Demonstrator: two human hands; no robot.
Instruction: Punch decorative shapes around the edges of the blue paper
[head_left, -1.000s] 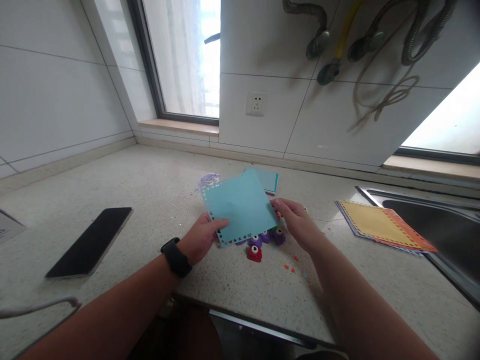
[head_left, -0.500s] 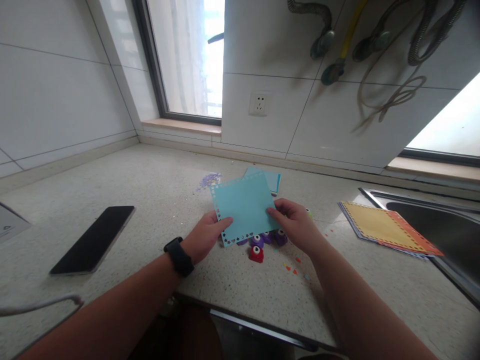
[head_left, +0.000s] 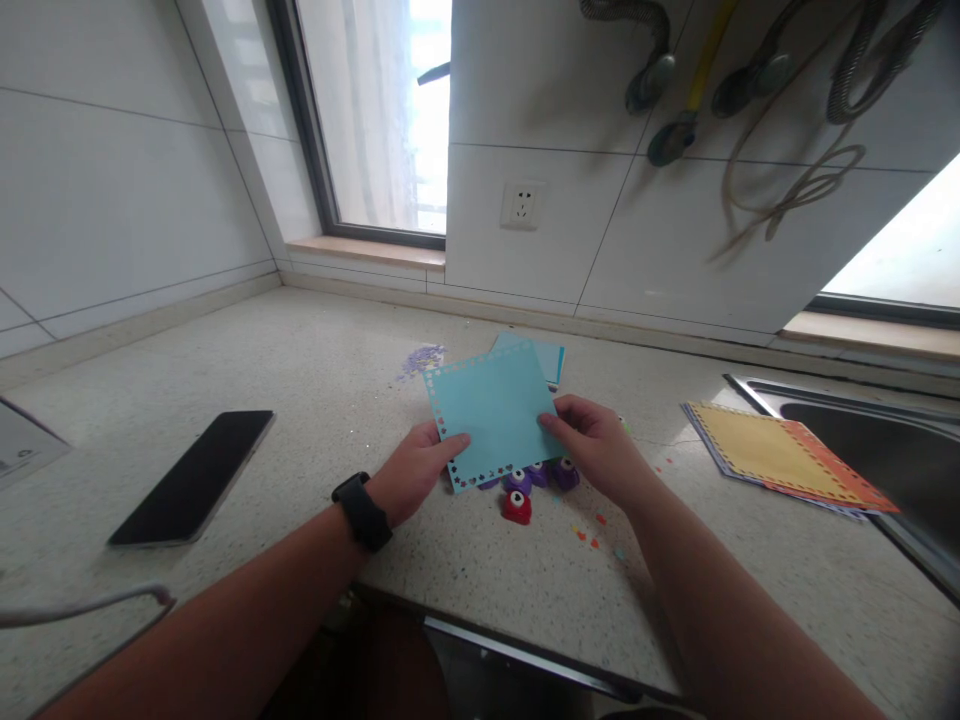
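Note:
Between my hands is a light blue sheet of paper (head_left: 495,410), tilted above the counter, with small shapes punched along its left, top and bottom edges. My left hand (head_left: 414,468) pinches its lower left side, thumb on top. On the right side, my right hand (head_left: 589,440) grips the edge between thumb and fingers. Partly hidden under the sheet stand several purple craft punches (head_left: 517,482). A red craft punch (head_left: 517,507) sits in front of them. More blue paper (head_left: 553,358) lies behind the held sheet.
Purple paper bits (head_left: 422,361) are heaped at the back; orange bits (head_left: 595,543) lie near the front. Punched yellow and orange sheets (head_left: 780,450) overlap the rim of the sink (head_left: 750,393) at right. A dark phone-like slab (head_left: 193,478) rests at left.
The whole view has shifted slightly, with things appearing a little further right. Both hands keep hold of the blue sheet, with no clear change in grip.

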